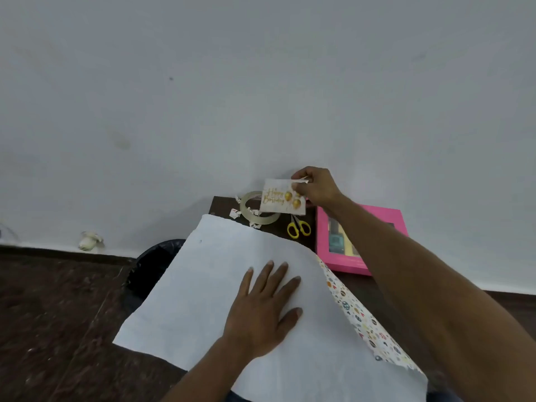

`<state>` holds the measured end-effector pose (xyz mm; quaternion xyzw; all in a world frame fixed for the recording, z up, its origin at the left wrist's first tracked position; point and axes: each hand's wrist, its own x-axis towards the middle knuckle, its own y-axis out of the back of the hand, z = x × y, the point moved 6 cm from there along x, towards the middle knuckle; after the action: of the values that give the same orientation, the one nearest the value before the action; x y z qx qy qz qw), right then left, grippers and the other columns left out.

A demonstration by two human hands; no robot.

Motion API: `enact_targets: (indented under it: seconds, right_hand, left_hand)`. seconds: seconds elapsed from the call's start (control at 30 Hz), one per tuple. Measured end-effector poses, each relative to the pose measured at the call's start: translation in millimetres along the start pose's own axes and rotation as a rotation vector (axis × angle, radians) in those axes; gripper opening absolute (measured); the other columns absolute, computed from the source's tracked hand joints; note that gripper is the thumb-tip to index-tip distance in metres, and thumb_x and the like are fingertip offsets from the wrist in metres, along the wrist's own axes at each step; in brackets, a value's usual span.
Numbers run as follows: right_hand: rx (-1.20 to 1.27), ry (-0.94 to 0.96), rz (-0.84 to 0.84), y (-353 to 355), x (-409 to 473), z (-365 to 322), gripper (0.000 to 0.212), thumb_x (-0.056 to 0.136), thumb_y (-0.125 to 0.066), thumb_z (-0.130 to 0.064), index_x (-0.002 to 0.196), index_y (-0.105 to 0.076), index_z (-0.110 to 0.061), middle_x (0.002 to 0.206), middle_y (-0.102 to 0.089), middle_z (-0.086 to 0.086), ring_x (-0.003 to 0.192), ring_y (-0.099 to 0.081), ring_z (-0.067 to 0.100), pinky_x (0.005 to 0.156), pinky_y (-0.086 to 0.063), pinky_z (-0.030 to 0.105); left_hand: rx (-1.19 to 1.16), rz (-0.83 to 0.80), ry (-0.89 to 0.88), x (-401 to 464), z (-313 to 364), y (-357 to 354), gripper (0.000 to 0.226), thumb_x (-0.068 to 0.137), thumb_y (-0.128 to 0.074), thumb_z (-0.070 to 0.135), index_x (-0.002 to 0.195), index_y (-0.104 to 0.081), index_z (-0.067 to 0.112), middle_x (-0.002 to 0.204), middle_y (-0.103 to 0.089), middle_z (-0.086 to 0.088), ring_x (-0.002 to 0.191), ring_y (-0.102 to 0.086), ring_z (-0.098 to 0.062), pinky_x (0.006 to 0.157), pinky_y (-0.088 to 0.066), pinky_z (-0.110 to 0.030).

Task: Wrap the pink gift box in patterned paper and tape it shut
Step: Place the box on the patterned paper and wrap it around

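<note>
Pink gift box (377, 216): lying at the counter's (298, 220) far right edge, long axis running away from the person, beside the right hand (316, 187) pinching a birthday card (280, 200); left hand (261, 309) pressing flat on the patterned paper (208, 285).

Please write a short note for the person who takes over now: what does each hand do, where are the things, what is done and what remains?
Left hand: flat, fingers straight, pressing on the wrapping paper, which lies white side up with the right edge curled to show the pattern.
Right hand: pinching the Happy Birthday card by its top corner, above the far end of the table.
Pink gift box: unwrapped, to the right of the paper.
Tape roll and yellow scissors: beyond the paper.
Done: paper spread out.
Left: put the box on the paper, fold, tape shut.
</note>
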<state>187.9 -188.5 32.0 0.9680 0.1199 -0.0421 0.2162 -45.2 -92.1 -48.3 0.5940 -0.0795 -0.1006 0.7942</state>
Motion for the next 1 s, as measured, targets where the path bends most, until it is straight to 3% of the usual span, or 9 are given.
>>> enact_targets:
  seconds: [0.13,0.23,0.33,0.5,0.67,0.73,0.8,0.93,1.0]
  right_hand:
    - [-0.524,0.143,-0.066,-20,9,5,0.034,0.096,-0.059,-0.016,0.13,-0.059,-0.014,0.13,-0.058,0.004,0.121,-0.056,0.025,0.098,-0.048,0.041]
    - [-0.862,0.326,-0.111,-27,-8,6,0.045,0.099,-0.052,-0.026,0.143,-0.046,-0.021,0.148,-0.04,0.001,0.133,-0.042,0.023,0.097,-0.047,0.043]
    - [-1.007,0.452,-0.149,-26,-20,9,0.049,0.101,-0.048,-0.036,0.148,-0.04,-0.022,0.158,-0.028,0.001,0.143,-0.028,0.022,0.101,-0.043,0.046]
    - [-1.134,0.456,-0.365,-37,-22,27,0.047,0.103,-0.042,-0.041,0.147,-0.043,-0.024,0.158,-0.033,0.001,0.147,-0.023,0.022,0.114,-0.028,0.043]
    - [-0.9,0.463,-0.19,-15,-37,11,0.048,0.102,-0.047,-0.038,0.146,-0.045,-0.019,0.153,-0.039,0.007,0.14,-0.037,0.025,0.113,-0.032,0.043]
    - [-0.627,0.418,-0.133,9,-59,4,0.046,0.099,-0.052,-0.045,0.136,-0.056,-0.018,0.139,-0.055,0.004,0.125,-0.052,0.021,0.103,-0.044,0.043]
    - [-0.368,0.346,-0.194,33,-93,3,0.048,0.092,-0.055,-0.059,0.124,-0.065,-0.024,0.12,-0.067,-0.008,0.111,-0.061,0.008,0.095,-0.049,0.035]
    - [-0.285,0.291,-0.239,79,-168,18,0.059,0.074,-0.059,-0.075,0.122,-0.061,-0.04,0.124,-0.063,-0.019,0.116,-0.056,-0.001,0.101,-0.045,0.033]
    - [-0.34,0.406,-0.087,101,-200,16,0.06,0.074,-0.06,-0.075,0.122,-0.061,-0.04,0.128,-0.06,-0.018,0.119,-0.056,0.005,0.099,-0.047,0.037]
  left_hand:
    - [0.027,0.029,-0.005,-1,0,-3,0.06,0.099,-0.016,0.065,0.147,-0.038,0.037,0.159,-0.029,0.006,0.148,-0.022,-0.02,0.116,-0.019,-0.051]
    - [0.019,0.034,-0.007,0,-2,-7,0.059,0.098,-0.019,0.064,0.149,-0.034,0.038,0.161,-0.021,0.008,0.15,-0.014,-0.018,0.122,-0.009,-0.049]
    - [0.031,0.035,-0.001,-1,-2,-8,0.059,0.098,-0.02,0.065,0.149,-0.034,0.039,0.161,-0.021,0.008,0.151,-0.012,-0.017,0.123,-0.006,-0.046]
    - [0.007,0.042,0.01,-1,-1,-5,0.06,0.097,-0.018,0.066,0.147,-0.038,0.038,0.16,-0.025,0.008,0.15,-0.017,-0.018,0.119,-0.014,-0.049]
    - [0.006,0.016,0.022,-1,-2,-2,0.068,0.093,-0.007,0.07,0.152,-0.026,0.041,0.162,-0.008,0.013,0.151,0.001,-0.012,0.122,0.004,-0.042]
    - [0.018,-0.002,0.031,0,-3,-3,0.073,0.09,0.0,0.072,0.152,-0.022,0.043,0.162,-0.002,0.015,0.151,0.004,-0.012,0.121,0.008,-0.04]
    - [0.019,0.024,0.047,0,-2,-2,0.075,0.089,0.002,0.073,0.151,-0.025,0.042,0.162,-0.008,0.013,0.152,-0.002,-0.015,0.12,0.004,-0.042]
    - [-0.003,-0.016,0.177,-4,10,-3,0.082,0.083,0.005,0.074,0.153,-0.021,0.041,0.164,-0.004,0.011,0.151,0.005,-0.015,0.119,0.007,-0.044]
    - [-0.035,-0.049,0.261,-5,20,-2,0.079,0.082,-0.001,0.069,0.153,-0.018,0.04,0.164,0.0,0.01,0.151,0.009,-0.016,0.119,0.007,-0.048]
